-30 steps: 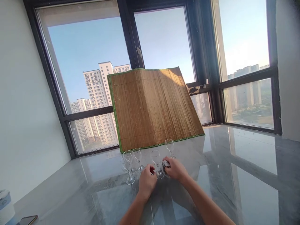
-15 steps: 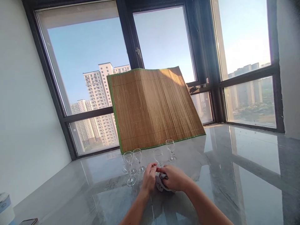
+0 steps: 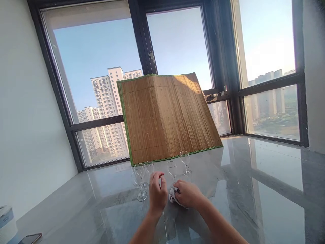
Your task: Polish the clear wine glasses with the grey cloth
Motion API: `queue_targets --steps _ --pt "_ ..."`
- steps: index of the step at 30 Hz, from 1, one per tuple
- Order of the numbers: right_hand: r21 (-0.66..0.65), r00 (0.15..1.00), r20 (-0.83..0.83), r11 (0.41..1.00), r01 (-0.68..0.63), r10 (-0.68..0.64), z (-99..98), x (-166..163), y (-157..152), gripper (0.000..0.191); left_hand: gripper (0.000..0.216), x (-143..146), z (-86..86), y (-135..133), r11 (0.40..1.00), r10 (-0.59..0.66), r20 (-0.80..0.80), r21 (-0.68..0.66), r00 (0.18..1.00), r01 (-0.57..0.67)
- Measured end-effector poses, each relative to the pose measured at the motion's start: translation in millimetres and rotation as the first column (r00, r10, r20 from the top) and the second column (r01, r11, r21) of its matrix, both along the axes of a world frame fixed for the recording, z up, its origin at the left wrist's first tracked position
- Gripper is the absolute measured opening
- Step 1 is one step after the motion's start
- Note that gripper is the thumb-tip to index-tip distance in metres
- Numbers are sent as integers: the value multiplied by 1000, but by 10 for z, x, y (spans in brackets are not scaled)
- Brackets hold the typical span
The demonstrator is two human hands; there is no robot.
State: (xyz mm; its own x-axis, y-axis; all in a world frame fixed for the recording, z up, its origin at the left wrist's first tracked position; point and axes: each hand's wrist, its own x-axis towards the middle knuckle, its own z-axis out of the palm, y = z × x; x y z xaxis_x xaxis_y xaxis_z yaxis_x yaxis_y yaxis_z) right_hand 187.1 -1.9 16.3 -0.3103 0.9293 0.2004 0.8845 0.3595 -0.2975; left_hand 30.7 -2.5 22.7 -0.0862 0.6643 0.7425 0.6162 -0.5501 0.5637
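Note:
My right hand (image 3: 189, 194) is closed around a crumpled greyish-white cloth (image 3: 173, 196) low over the grey tabletop. Just beyond its fingers stands a clear stemmed glass (image 3: 172, 169), its base partly hidden. My left hand (image 3: 157, 194) is raised with thumb and fingers apart and bent, holding nothing. Behind it is another stemmed glass (image 3: 149, 165), whose lower part the hand covers. To the left of that hand, two more stemmed glasses stand close together, the nearer glass (image 3: 142, 195) overlapping the farther glass (image 3: 139, 169). A further glass (image 3: 185, 159) stands upright at the back right.
A bamboo mat (image 3: 167, 118) with green edging leans against the windows behind the glasses. The glossy grey surface (image 3: 241, 217) reflects the window light. At the lower left are a white cylindrical container (image 3: 7, 225) and a phone (image 3: 30, 238).
My left hand has come away from my right hand, moving left and slightly up, and its fingers have parted. The right hand keeps the cloth in nearly the same place.

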Motion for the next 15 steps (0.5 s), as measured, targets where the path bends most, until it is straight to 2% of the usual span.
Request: queue_targets --steps 3,5,7,10,15 --pt "36 997 1 996 76 -76 -17 20 8 27 26 -97 171 -111 951 207 -73 249 975 -184" --pt "25 989 9 988 150 -150 -20 52 11 28 31 -198 282 -162 875 359 -7 351 933 -334" --pt "7 976 16 977 215 -215 -19 91 16 30 34 -302 359 -179 809 449 70 392 891 -438" --pt "-6 957 6 957 290 -289 -17 143 27 32 37 -409 389 -146 773 507 147 357 849 -524" --pt "-54 926 -39 926 374 -376 15 199 45 32 55 -434 318 -51 781 542 271 187 795 -596"
